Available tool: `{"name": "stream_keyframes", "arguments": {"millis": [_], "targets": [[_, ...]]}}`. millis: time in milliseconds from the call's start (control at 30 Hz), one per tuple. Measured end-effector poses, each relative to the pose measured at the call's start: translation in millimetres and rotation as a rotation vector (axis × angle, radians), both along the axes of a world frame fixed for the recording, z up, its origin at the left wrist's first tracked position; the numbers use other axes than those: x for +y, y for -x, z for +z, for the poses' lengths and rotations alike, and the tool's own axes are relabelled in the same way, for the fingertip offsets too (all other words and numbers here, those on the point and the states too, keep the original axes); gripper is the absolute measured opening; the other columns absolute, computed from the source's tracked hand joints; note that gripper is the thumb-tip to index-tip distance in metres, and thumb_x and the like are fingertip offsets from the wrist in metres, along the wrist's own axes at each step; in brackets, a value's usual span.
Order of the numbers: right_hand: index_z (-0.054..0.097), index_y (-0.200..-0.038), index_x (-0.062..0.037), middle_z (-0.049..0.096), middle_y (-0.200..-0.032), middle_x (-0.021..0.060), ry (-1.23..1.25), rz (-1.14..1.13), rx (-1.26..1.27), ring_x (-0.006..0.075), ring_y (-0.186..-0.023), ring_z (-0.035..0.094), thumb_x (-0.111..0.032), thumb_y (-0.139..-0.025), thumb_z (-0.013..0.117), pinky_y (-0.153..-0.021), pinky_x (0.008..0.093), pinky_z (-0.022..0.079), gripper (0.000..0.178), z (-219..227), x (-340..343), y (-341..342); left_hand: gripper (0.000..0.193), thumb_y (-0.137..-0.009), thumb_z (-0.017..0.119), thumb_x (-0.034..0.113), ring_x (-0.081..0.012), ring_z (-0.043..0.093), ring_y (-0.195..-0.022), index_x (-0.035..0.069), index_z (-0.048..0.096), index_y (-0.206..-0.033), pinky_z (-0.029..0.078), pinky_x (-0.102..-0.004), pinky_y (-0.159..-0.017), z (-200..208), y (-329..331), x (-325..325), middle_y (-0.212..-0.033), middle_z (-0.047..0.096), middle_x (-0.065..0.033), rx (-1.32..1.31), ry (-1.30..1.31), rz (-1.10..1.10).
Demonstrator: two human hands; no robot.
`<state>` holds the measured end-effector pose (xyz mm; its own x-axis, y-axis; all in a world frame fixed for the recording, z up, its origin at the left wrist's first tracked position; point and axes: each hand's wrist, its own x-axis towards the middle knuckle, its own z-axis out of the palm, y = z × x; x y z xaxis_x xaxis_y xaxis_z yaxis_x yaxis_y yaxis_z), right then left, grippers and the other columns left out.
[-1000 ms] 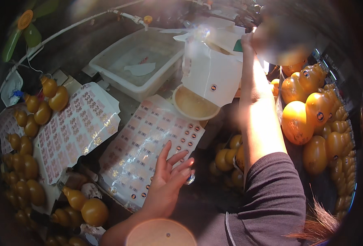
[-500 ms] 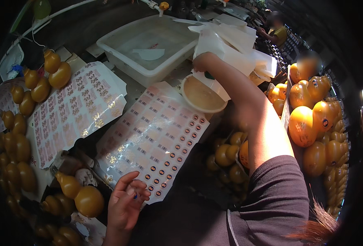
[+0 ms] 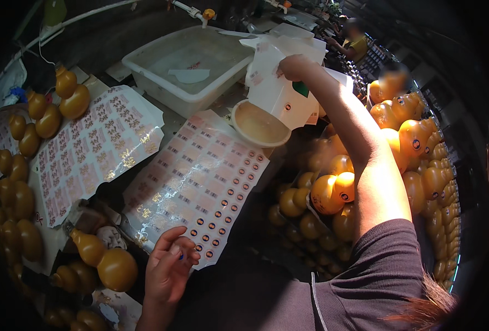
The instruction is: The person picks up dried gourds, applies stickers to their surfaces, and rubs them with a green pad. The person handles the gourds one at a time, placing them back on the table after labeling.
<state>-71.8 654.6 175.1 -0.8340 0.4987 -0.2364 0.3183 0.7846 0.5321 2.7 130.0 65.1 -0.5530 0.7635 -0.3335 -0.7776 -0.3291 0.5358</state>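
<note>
Both grips unclear: left hand (image 3: 168, 270) loosely curled, right hand (image 3: 298, 67) over paper (image 3: 271, 91), fingertips hidden.

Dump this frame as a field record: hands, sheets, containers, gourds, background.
left hand: the left hand, fingers partly curled, near the lower end of the sticker sheet; small blue item at the fingers, too small to identify
right hand: the right hand, reaching to white papers; grip unclear
other sheet: gold-marked sheet, left of the sticker sheet
containers: white tub; round bowl
gourds: left gourds, right gourds; orange-yellow
background: another person, upper right
</note>
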Motion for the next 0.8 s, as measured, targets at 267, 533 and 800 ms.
{"name": "stream_keyframes", "arguments": {"millis": [267,533,800], "targets": [[0.068,-0.114,-0.0183,0.065,-0.115,0.0123,0.099,0.007,0.333,0.0299,-0.109,0.059,0.006,-0.075,0.047,-0.091,0.0381,0.048,0.051,28.9,17.1,-15.3,0.036,-0.091,0.054,0.010,-0.0206,0.059,-0.084,0.001,0.048,-0.126,0.050,-0.0320,-0.078,-2.3,-7.4,-22.8,-0.097,0.060,-0.0095,-0.024,0.023,0.073],[0.065,-0.118,-0.0186,0.066,-0.114,0.0091,0.056,0.211,0.047,0.0300,-0.105,0.061,-0.003,-0.079,0.056,-0.089,0.0412,0.049,0.043,-22.4,-32.3,31.1,0.034,-0.091,0.053,0.010,-0.0204,0.058,-0.085,0.001,0.049,-0.124,0.048,-0.0328,-0.081,-12.3,-11.7,-38.6,-0.096,0.059,-0.0105,-0.034,0.030,0.148],[0.072,-0.100,-0.0074,0.070,-0.101,0.0130,-0.135,0.039,0.120,0.0316,-0.091,0.068,-0.018,-0.085,0.054,-0.075,0.0417,0.054,0.026,-79.7,-40.8,36.7,0.033,-0.091,0.054,0.010,-0.0187,0.058,-0.083,0.002,0.049,-0.122,0.050,-0.0308,-0.077,-7.8,-8.5,-45.4,-0.095,0.059,-0.0099,-0.068,0.043,0.207]]}}
